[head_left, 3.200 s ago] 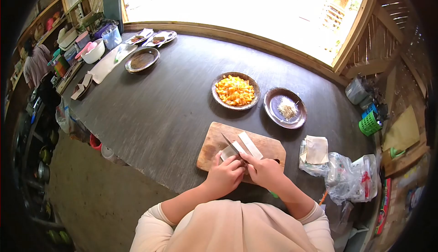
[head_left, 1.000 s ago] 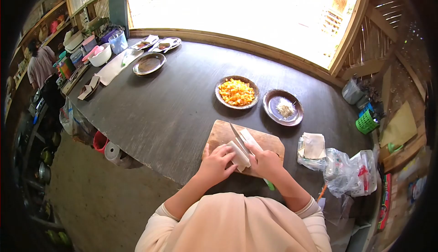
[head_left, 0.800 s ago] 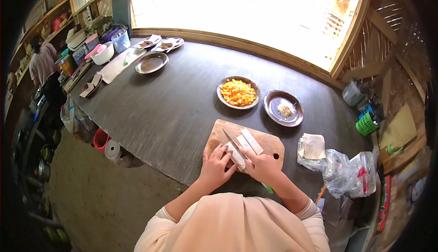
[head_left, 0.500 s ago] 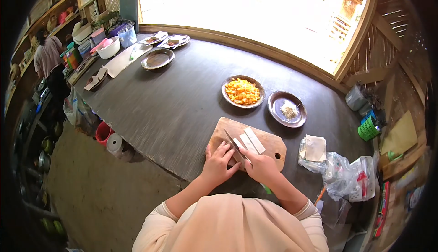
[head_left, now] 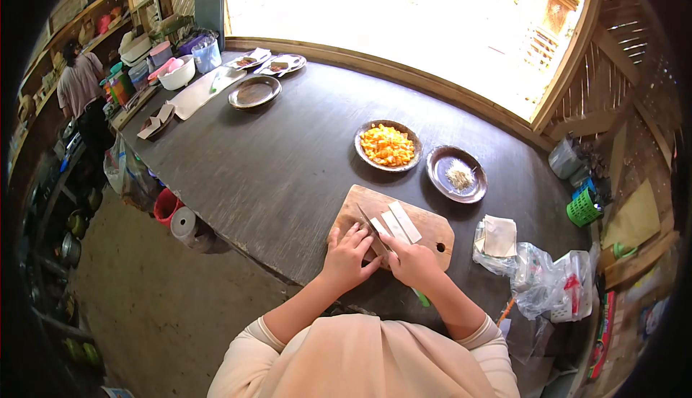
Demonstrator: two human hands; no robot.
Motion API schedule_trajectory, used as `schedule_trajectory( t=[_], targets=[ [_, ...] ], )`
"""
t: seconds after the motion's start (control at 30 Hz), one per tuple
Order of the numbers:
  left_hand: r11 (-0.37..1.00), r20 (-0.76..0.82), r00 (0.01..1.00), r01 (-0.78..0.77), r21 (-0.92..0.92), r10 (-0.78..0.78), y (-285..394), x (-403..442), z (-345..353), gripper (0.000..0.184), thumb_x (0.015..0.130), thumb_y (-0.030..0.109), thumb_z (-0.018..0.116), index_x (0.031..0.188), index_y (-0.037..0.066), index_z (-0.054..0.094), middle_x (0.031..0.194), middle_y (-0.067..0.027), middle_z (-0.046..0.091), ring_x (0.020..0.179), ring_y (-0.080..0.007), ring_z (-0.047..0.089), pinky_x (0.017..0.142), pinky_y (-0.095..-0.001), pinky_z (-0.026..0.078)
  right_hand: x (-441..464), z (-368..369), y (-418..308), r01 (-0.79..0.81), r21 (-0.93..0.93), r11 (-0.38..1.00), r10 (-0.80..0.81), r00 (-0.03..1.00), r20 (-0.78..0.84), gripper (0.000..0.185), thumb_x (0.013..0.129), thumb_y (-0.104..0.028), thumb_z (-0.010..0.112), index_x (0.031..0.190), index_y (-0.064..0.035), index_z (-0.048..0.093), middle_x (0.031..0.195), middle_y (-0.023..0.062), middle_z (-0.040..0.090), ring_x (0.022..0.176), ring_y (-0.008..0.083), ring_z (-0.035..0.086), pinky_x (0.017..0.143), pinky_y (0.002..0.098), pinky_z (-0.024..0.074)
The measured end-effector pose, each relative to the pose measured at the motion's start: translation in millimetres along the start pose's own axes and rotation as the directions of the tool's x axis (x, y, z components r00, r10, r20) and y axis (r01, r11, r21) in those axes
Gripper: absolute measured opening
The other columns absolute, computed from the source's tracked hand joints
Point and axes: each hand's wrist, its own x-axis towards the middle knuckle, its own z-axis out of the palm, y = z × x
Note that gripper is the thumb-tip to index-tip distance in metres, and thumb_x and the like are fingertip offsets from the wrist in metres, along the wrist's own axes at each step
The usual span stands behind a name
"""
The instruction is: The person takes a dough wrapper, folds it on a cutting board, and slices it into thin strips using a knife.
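Observation:
A wooden cutting board (head_left: 424, 219) lies at the table's near edge, below both hands. My right hand (head_left: 416, 261) is closed round a knife (head_left: 373, 226); its blade points away and slants left, and a bit of green handle shows below the hand. My left hand (head_left: 347, 259) lies on the board left of the blade, fingers spread and bent, over a brownish piece that it mostly hides. Right of the blade lie several pale, flat strips (head_left: 398, 223). Beyond the board are a plate of orange chopped pieces (head_left: 388, 145) and a dark plate (head_left: 441, 182) holding pale thin shreds (head_left: 459, 175).
Folded cloths (head_left: 499, 236) and plastic bags (head_left: 551, 279) lie right of the board. A green basket (head_left: 582, 207) stands farther right. An empty dark plate (head_left: 254, 91) and a white bowl (head_left: 177, 73) are at the far left, where a person (head_left: 81, 88) stands.
The view has shifted slightly, moving the scene a little to the right. Both hands, the knife and the strips keep nearly the same places on the board.

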Motion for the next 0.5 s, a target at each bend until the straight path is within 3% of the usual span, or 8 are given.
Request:
schedule_trajectory(
  t=[0.17,0.5],
  targets=[
    [1.000,-0.008,1.000,-0.028,-0.013,0.028,-1.3,1.0,0.5,0.053,0.083,0.040,0.066,0.119,0.002,0.061,0.133,-0.0162,0.055,0.131,-0.0327,0.045,0.108,-0.0550,0.030,6.1,-6.1,1.8,0.006,0.003,1.000,-0.006,0.999,0.044,0.042,0.086,-0.017,0.055,0.128,-0.0199,0.057,0.067,0.0169,0.065,0.057,0.0338,0.065,0.056,0.0449,0.0532],
    [1.000,-0.018,1.000,-0.009,-0.002,0.009,-2.4,0.4,1.8,0.055,0.084,0.043,0.064,0.123,0.004,0.061,0.132,-0.0137,0.055,0.130,-0.0325,0.047,0.109,-0.0548,0.029,14.6,-4.5,-6.2,-0.064,0.053,0.997,0.060,0.996,0.061,0.043,0.085,-0.017,0.055,0.128,-0.0196,0.058,0.069,0.0208,0.064,0.062,0.0387,0.063,0.063,0.0482,0.0514]
  ],
)
